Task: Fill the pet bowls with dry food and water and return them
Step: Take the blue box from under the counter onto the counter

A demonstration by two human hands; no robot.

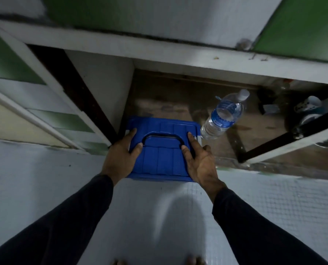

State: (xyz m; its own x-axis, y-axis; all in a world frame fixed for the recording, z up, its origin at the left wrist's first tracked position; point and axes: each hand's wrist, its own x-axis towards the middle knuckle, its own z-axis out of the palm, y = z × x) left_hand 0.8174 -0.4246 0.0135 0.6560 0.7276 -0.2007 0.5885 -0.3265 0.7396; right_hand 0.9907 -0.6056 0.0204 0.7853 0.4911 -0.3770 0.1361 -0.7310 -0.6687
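Here the left hand point(119, 159) and right hand point(201, 163) grip the blue lidded box point(161, 150) by its sides at the cupboard's front edge; beside it a water bottle point(223, 115) stands, blue label unreadable.

Both hands hold a blue box with a lid at the open cupboard's mouth: the left hand point(121, 155) grips its left edge, the right hand point(199, 159) its right edge. The blue box point(163, 161) carries a black handle point(163, 137). A water bottle point(223, 116) stands just beside it, inside the cupboard point(178, 96).
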